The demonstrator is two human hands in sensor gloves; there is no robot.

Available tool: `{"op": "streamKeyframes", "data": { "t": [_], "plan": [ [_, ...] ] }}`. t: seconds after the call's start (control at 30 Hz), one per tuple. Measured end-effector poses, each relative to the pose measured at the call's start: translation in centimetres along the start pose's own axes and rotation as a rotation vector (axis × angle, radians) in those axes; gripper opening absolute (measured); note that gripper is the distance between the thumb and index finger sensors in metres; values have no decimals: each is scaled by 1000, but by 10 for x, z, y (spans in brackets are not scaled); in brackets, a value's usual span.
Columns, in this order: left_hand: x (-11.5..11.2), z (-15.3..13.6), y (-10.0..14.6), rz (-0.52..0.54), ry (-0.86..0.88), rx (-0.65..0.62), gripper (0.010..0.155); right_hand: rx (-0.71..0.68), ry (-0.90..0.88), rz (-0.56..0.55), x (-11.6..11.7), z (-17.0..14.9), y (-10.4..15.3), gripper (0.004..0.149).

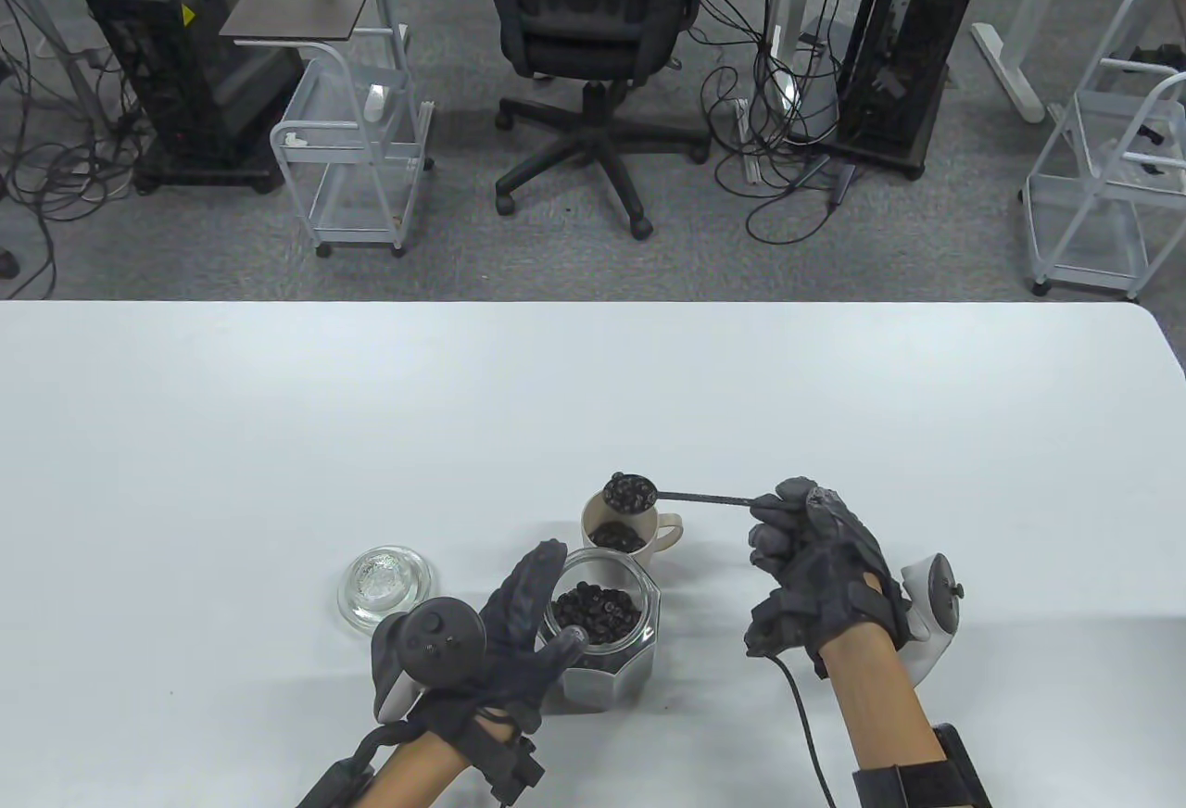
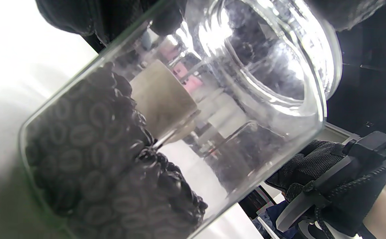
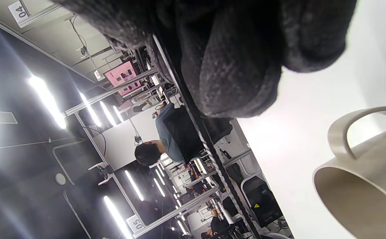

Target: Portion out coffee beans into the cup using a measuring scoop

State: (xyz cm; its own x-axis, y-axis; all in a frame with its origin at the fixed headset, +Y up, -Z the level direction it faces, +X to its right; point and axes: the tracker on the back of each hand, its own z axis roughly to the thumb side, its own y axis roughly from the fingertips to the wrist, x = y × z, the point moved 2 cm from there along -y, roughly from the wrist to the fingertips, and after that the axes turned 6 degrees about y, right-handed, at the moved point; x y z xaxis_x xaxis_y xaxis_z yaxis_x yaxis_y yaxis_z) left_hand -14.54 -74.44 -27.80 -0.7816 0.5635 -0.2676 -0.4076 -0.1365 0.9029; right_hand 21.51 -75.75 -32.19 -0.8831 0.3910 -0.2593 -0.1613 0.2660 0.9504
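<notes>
A glass jar (image 1: 602, 637) part full of coffee beans (image 1: 595, 612) stands near the table's front edge, and my left hand (image 1: 519, 623) holds it from the left with fingers and thumb around its side. Just behind it sits a beige cup (image 1: 623, 532) with beans inside. My right hand (image 1: 797, 549) pinches the thin handle of a black measuring scoop (image 1: 630, 490), whose bowl is heaped with beans and hovers over the cup's far rim. The left wrist view shows the jar (image 2: 179, 126) close up; the right wrist view shows the cup (image 3: 362, 176) and its handle.
The jar's glass lid (image 1: 384, 584) lies on the white table (image 1: 593, 400) left of the jar. Beyond the table's far edge stand an office chair (image 1: 593, 39), wire carts and computer towers on the floor.
</notes>
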Motion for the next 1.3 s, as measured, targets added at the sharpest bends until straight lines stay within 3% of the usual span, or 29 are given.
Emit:
{"op": "streamKeyframes", "data": {
  "t": [0.4, 0.67, 1.03, 1.3],
  "plan": [
    [0, 0, 0, -1, 0, 1, 91, 4, 123, -8, -2, -9, -6, 43],
    [0, 0, 0, -2, -1, 3, 91, -93, 241, -6, 6, 1, -1, 44],
    [0, 0, 0, -3, -1, 4, 91, -348, 527, 16, 32, 19, 13, 44],
    [0, 0, 0, -4, 0, 4, 91, -662, 813, 103, 71, 34, 37, 44]
  ]
}}
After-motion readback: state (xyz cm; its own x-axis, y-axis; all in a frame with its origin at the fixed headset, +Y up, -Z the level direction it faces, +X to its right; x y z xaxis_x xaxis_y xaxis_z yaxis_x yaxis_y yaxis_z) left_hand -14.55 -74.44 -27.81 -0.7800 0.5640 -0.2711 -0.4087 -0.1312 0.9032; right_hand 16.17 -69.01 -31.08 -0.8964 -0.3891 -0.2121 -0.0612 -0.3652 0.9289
